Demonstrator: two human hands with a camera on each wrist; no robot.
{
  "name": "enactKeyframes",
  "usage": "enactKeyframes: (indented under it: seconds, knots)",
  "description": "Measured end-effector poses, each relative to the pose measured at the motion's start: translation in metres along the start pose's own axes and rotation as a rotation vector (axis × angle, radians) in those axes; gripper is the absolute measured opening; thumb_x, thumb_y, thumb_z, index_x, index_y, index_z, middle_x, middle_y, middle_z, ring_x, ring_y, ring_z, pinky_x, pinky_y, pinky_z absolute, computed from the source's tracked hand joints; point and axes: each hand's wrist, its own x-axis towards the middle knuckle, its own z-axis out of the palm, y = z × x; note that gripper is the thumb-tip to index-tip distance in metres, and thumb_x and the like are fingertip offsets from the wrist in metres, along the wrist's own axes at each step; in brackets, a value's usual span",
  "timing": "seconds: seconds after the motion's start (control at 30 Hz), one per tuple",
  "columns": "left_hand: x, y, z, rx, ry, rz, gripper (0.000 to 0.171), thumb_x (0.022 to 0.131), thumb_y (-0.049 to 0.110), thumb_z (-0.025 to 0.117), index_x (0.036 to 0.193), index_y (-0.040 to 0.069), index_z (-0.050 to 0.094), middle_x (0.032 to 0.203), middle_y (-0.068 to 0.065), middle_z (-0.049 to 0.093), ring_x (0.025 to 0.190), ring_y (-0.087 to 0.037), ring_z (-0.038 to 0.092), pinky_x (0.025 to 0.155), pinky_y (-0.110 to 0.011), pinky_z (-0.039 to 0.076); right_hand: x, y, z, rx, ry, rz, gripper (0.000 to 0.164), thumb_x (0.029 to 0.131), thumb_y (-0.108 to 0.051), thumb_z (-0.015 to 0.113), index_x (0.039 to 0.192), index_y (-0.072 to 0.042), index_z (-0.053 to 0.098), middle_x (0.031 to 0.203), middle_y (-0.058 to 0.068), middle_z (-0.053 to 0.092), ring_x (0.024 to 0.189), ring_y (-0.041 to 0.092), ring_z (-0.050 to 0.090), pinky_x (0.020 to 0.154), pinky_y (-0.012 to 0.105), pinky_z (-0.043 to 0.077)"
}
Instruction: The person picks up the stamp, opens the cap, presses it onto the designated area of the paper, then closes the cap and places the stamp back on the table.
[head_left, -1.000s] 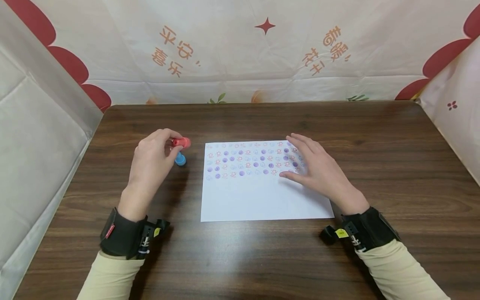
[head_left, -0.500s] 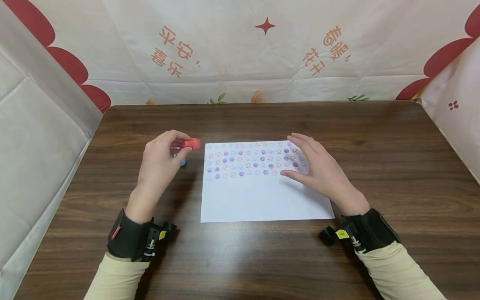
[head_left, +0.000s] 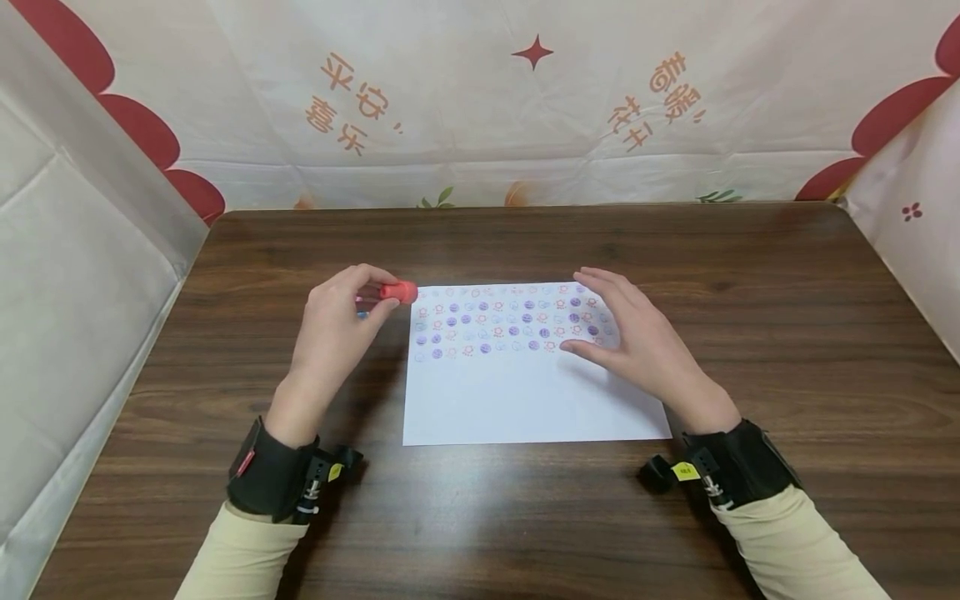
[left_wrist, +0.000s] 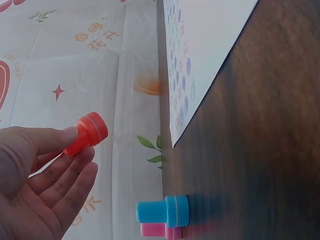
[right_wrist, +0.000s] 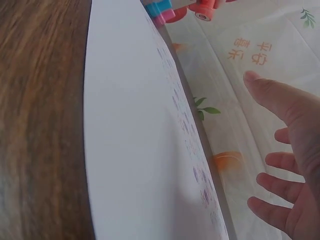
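L hand pinches bright-red rnd stamp, wider at 1 end; R hand spread.

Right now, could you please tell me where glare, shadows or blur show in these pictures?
Head view: pale glare on the table, and a soft shadow from the right hand on the paper; left wrist view: a dark patch, shadow or reflection, beside the blue stamp; right wrist view: the coloured marks look smeary and hard to read.
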Motion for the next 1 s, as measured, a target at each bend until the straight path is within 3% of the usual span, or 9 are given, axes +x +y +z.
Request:
enactKeyframes:
  seconds: [0.43,0.83,1.0]
  knots:
    - [-0.002,0.004,0.012,-0.041,-0.040,0.008,0.027,0.079,0.006,0.076,0.105,0.005,0.067,0.103,-0.013,0.071,0.091,-0.023,0.066,0.083,-0.048,0.058,-0.003,0.000,0.002,0.013,0.003,-0.013,0.085,0.074,-0.042,0.079,0.144,-0.015,0.040,0.149,0.011,0.041,0.135,0.029,0.035,0.104,0.062,0.037]
    - [-0.003,0.005,0.021,-0.154,-0.079,-0.022,0.027,0.079,0.006,0.077,0.105,0.006,0.067,0.106,-0.012,0.071,0.095,-0.022,0.067,0.080,-0.044,0.060,-0.001,-0.001,0.004,0.024,-0.006,-0.021,0.084,0.074,-0.043,0.079,0.144,-0.016,0.040,0.148,0.010,0.042,0.135,0.028,0.035,0.110,0.061,0.030]
    - [-0.003,0.007,0.025,-0.188,-0.081,-0.028,0.028,0.079,0.008,0.077,0.105,0.006,0.067,0.108,-0.012,0.071,0.095,-0.021,0.067,0.082,-0.043,0.060,0.001,-0.003,0.005,0.028,-0.012,-0.020,0.083,0.075,-0.046,0.077,0.144,-0.017,0.041,0.147,0.008,0.043,0.135,0.027,0.035,0.107,0.061,0.034]
